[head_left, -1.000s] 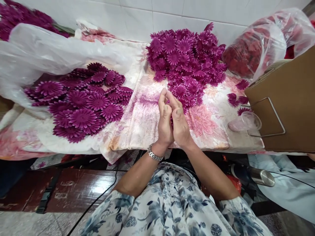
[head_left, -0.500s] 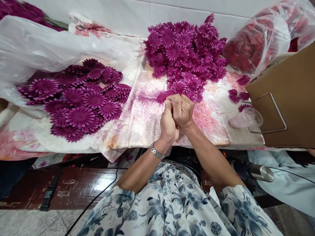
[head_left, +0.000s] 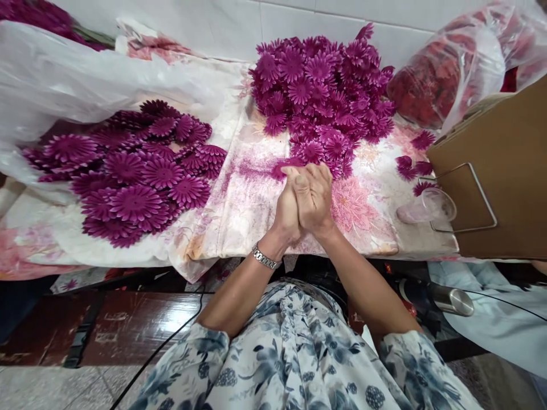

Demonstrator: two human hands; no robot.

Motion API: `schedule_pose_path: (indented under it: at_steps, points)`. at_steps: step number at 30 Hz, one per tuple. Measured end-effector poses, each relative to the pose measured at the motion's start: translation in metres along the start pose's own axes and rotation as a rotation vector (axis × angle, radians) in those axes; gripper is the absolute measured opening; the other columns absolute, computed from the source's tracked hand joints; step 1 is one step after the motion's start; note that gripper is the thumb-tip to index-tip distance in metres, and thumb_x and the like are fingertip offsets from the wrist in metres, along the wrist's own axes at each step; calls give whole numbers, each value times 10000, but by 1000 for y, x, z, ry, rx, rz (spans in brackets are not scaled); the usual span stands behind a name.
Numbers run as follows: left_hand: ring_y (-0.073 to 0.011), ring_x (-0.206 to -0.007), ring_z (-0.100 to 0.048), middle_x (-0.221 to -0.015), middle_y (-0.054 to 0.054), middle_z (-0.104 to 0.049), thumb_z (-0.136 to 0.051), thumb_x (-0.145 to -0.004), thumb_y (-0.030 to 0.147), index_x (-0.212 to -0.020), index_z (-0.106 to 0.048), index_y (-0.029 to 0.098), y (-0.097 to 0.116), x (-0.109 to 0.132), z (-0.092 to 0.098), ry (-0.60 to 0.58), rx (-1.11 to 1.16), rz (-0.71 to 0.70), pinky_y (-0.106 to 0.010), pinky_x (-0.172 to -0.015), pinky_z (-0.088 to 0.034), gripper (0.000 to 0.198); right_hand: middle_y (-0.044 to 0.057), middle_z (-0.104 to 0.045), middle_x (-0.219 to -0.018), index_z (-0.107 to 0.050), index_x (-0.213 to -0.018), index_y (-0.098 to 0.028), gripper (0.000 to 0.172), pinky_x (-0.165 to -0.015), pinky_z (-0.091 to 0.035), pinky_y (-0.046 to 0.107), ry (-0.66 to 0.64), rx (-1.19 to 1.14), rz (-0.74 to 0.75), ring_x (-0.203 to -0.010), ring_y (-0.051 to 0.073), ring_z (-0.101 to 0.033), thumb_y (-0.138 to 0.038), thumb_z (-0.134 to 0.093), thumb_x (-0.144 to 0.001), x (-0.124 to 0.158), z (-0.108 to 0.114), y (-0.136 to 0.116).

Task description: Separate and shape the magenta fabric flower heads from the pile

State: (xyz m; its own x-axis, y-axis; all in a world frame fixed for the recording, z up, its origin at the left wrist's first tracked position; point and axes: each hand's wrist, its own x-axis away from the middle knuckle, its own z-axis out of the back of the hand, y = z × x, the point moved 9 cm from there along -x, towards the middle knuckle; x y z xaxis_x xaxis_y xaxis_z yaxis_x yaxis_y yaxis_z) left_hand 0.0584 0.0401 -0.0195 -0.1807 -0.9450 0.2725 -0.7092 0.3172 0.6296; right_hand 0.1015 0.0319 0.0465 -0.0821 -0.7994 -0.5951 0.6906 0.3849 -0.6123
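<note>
In the head view my left hand, with a metal watch on its wrist, is closed and pressed against my right hand. My right hand is closed too, its fingers folded over the left. Whatever lies between the palms is hidden. A purple patch of petals shows just beyond the fingertips; whether the hands touch it I cannot tell. Behind the hands rises a big heap of purple cloth flowers. To the left, flat purple petal pieces lie in overlapping layers.
A floral tablecloth stained with purple powder covers the table. White plastic sheeting lies at the left. On the right stand a cardboard box with a wire handle, a clear plastic cup and a bag of red flowers. Several loose purple flowers lie nearby.
My hands have pressed closer together, the right fingers now wrapping further over the left. Both wrists have shifted slightly left. The flower piles stay where they were.
</note>
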Motion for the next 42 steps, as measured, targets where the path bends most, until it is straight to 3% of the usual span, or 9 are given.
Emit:
schedule_pose_path:
  at_steps: [3, 7, 11, 14, 17, 22, 28, 35, 42]
  points:
    - [-189, -1020, -609, -881, -45, -672, -489, -842, 517, -837, -634, 169, -8, 3, 4, 5, -42, -22, -292, -887, -475, 377, 25, -581, -639, -593, -665, -200, 584, -645, -413, 319, 23, -25, 39, -623, 139, -519, -485, -171, -951, -1, 2, 13]
    - [-179, -894, -646, -778, -32, -683, -541, -808, 521, -819, -645, 167, -15, 3, 12, 80, -10, -31, -259, -773, -497, 369, -2, -547, -560, -567, -618, -195, 570, -556, -403, 267, -5, -200, -190, -530, 107, -512, -561, -248, -917, -2, -1, 34]
    - [-125, -665, -630, -620, -13, -629, -472, -870, 441, -698, -607, 160, -9, -1, 17, 128, 113, 30, -236, -672, -489, 356, 20, -616, -674, -634, -761, -191, 617, -630, -482, 266, -33, -466, -356, -676, 123, -619, -564, -170, -923, -2, 5, 39]
    - [-105, -509, -553, -527, 2, -557, -467, -849, 506, -594, -551, 164, 2, -3, 24, 160, 83, 47, -240, -576, -464, 435, 48, -645, -893, -649, -903, -200, 452, -807, -487, 326, 1, -327, -191, -890, 154, -612, -524, -334, -912, -1, 30, 24]
    - [-79, -447, -478, -515, 28, -516, -522, -796, 558, -590, -530, 173, 16, 1, 35, 236, 4, -62, -225, -512, -421, 437, 66, -628, -1026, -602, -1070, -214, 367, -853, -477, 372, -111, -164, -82, -938, 183, -582, -470, -581, -808, 11, 30, 14]
    - [-99, -623, -554, -662, 4, -573, -510, -783, 597, -692, -589, 182, 25, 12, 23, 117, -50, -186, -227, -620, -451, 433, 28, -648, -921, -583, -1011, -206, 271, -767, -505, 328, -247, -351, -281, -823, 152, -605, -321, -641, -772, 33, 14, 34]
    - [-104, -680, -574, -746, -5, -636, -723, -644, 271, -807, -658, 157, 17, 20, 14, -161, -152, -13, -219, -646, -445, 210, 12, -635, -878, -586, -1011, -200, 280, -759, -499, 316, -268, -495, -389, -769, 130, -595, -281, -652, -751, 31, 24, 53]
    - [-48, -565, -490, -602, 39, -551, -705, -614, 140, -654, -576, 140, 30, 20, 33, 19, -134, -102, -167, -582, -393, 134, -27, -618, -791, -602, -867, -226, 157, -722, -509, 268, -49, -548, -361, -723, 107, -590, -274, -682, -741, 24, 52, 51]
    - [-61, -563, -490, -629, 31, -543, -583, -648, 110, -681, -557, 151, 20, 24, 27, 12, -6, 12, -176, -549, -393, 59, 23, -682, -925, -613, -1024, -206, 240, -750, -520, 301, -327, -281, -222, -774, 133, -626, -230, -614, -785, 28, 28, 19]
